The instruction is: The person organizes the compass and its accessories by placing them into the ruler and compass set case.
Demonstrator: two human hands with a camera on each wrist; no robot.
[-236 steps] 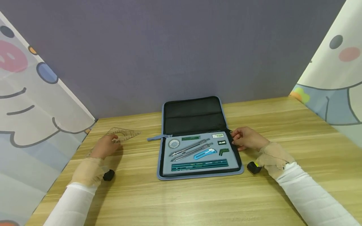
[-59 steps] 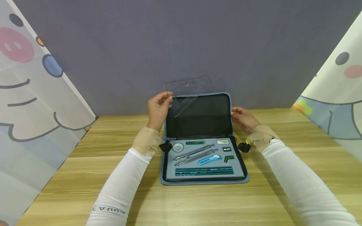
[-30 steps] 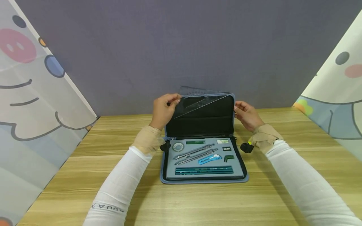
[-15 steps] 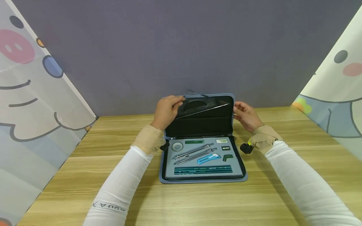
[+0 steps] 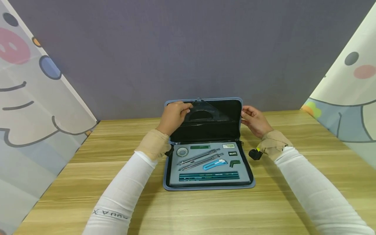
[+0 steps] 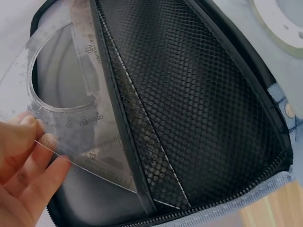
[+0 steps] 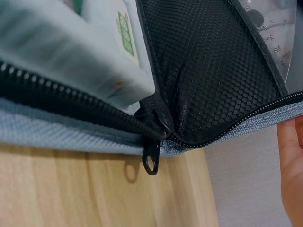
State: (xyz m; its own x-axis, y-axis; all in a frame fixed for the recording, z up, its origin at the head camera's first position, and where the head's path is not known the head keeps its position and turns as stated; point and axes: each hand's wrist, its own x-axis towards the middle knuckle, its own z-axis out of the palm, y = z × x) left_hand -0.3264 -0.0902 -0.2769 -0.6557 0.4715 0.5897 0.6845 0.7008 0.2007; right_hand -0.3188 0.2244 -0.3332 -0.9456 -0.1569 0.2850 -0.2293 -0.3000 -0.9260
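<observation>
My left hand (image 5: 173, 117) pinches a clear plastic set square (image 6: 80, 135) with a half-round cutout between thumb and fingertips. The set square's lower part sits behind the edge of the black mesh pocket (image 6: 189, 94) inside the lid. The blue zip case (image 5: 210, 188) lies open on the table, its lid tilted up at the back. At the lid's right edge, my right hand (image 5: 255, 121) grips the rim with thumb and fingers. The right wrist view shows part of that hand (image 7: 291, 177) behind the lid.
The case's grey tray holds two metal compasses (image 5: 199, 157), a blue utility knife (image 5: 215, 164), dark green pencils (image 5: 209, 176), a sharpener (image 5: 232, 153), an eraser (image 5: 228, 146) and a white ring (image 5: 182, 151). A zipper pull (image 7: 151, 158) hangs at the hinge corner. Behind stands a grey wall (image 5: 188, 55).
My left hand has brought the set square from the table's left to the lid, then lowered it into the pocket. My right hand has moved up to the lid's edge; the lid is raised.
</observation>
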